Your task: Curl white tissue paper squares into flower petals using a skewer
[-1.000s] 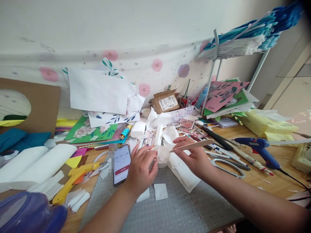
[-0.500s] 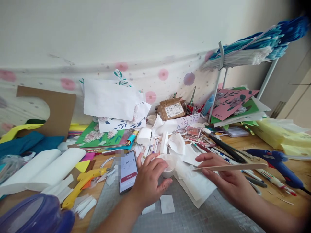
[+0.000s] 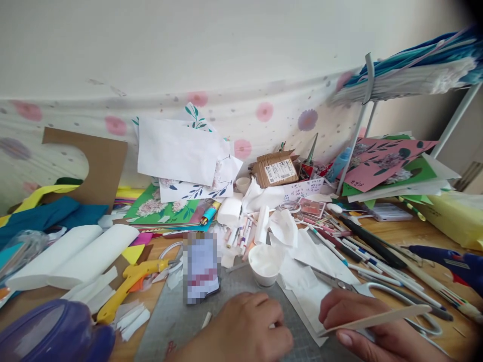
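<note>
My right hand (image 3: 362,322) is closed around a flat wooden craft stick (image 3: 392,315), which slants across the fingers. A pair of scissors (image 3: 368,289) with pale handles lies just beyond and under that hand. My left hand (image 3: 245,327) rests low over the grey cutting mat (image 3: 166,322) with its fingers curled. A small white bit shows at its fingertips; what they grip is hidden. A white paper cup (image 3: 265,277) with pale contents stands upright beyond my left hand. White paper sheets (image 3: 302,306) lie beside the cup.
A phone (image 3: 202,271) lies left of the cup, its screen blurred. Further left are a yellow glue gun (image 3: 132,281) and white rolls (image 3: 94,256). Pens (image 3: 362,251) and a blue glue gun (image 3: 449,259) lie at right. A cardboard box (image 3: 277,168) stands at the back.
My left hand has let go of the cup and come down toward me over the mat, where paper squares lay. My right hand has moved lower, still with the stick. The scissors now show.
</note>
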A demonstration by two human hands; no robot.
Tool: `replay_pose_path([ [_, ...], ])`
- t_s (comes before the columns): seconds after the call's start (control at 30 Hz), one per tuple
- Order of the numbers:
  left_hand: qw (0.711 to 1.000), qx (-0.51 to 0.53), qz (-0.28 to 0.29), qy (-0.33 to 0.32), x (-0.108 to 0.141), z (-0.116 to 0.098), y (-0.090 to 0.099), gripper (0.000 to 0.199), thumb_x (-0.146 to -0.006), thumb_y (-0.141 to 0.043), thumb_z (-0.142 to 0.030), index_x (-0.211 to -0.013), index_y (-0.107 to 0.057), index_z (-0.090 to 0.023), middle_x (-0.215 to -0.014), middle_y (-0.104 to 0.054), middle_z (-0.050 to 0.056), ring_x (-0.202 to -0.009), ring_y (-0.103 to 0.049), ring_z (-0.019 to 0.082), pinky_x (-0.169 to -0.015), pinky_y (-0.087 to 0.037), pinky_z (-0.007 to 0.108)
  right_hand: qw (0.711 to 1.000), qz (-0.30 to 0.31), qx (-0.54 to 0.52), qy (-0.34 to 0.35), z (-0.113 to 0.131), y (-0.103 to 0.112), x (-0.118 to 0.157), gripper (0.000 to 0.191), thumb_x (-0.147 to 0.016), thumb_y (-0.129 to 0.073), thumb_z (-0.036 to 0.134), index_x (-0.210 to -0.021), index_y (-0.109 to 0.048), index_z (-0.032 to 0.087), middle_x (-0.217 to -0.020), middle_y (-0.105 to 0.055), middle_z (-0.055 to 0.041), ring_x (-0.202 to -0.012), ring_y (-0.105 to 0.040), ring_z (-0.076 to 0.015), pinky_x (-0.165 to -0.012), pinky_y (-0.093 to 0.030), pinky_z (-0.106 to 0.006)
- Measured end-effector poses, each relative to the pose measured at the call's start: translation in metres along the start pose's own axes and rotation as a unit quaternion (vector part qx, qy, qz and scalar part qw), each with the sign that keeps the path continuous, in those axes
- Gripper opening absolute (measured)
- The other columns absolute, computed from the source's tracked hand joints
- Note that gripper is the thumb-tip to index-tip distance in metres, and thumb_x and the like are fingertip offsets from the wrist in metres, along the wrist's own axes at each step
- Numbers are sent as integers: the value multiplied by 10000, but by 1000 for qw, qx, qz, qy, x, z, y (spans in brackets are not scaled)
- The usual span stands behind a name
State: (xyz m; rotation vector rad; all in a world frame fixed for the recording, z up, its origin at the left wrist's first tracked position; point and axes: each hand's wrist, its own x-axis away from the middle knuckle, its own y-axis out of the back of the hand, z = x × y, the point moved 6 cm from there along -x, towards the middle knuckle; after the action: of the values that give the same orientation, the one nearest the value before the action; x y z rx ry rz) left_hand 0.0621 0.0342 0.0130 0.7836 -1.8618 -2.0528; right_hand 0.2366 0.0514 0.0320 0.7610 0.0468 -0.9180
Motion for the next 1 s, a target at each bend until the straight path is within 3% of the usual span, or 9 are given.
replay_pose_path([
  [0.1,995,-43,81,31,-2,3,-15,96,-839,-672,-321,-875,-617,-251,-947,-678,0,-772,-638,190,-559,-397,274,1000,8,-9,1,-8,0,3,146,-889,-577,214,-938,-698,278,-832,-709,-38,-773,-694,-203,-712,-578,-273],
  [0.27,984,-7,172,39,-1,7,-25,175,-785,-711,-349,-861,-631,-213,-874,-670,39,-763,-642,219,-493,-393,254,1000,-19,-8,9,-15,1,6,149,-879,-590,217,-947,-701,288,-823,-718,-44,-799,-701,-228,-695,-582,-286],
  [0.43,989,43,128,65,-2,8,-19,92,-798,-667,-166,-743,-598,-192,-751,-656,17,-687,-639,192,-542,-418,250,999,-36,10,-8,-10,2,3,155,-889,-581,212,-957,-702,281,-867,-726,-41,-846,-700,-227,-759,-581,-295],
  [0.6,972,166,81,146,-2,15,-6,111,-766,-671,-140,-852,-648,-206,-814,-679,14,-742,-651,192,-638,-457,261,999,-22,14,-21,0,0,-5,160,-909,-558,229,-981,-686,292,-915,-720,-30,-890,-692,-214,-770,-573,-276],
  [0.77,925,303,-6,230,-1,23,7,133,-748,-617,-64,-780,-640,-191,-792,-629,5,-707,-592,142,-640,-430,228,997,-33,-60,-42,8,-4,-14,169,-939,-515,303,-908,-679,279,-904,-696,-33,-846,-679,-199,-729,-567,-276],
  [0.87,881,373,-55,285,3,29,8,94,-786,-580,-106,-748,-573,-192,-728,-583,-8,-675,-559,138,-616,-415,235,992,-41,-108,-53,9,-9,-21,206,-939,-519,356,-879,-692,263,-977,-675,-51,-902,-668,-212,-791,-556,-313],
  [1.0,773,536,-73,331,5,29,-7,111,-898,-482,-254,-798,-467,-208,-657,-571,-21,-625,-595,151,-605,-464,269,983,-48,-167,-66,3,-17,-28,241,-934,-531,393,-860,-708,247,-1064,-654,-66,-1025,-641,-236,-895,-521,-362],
])
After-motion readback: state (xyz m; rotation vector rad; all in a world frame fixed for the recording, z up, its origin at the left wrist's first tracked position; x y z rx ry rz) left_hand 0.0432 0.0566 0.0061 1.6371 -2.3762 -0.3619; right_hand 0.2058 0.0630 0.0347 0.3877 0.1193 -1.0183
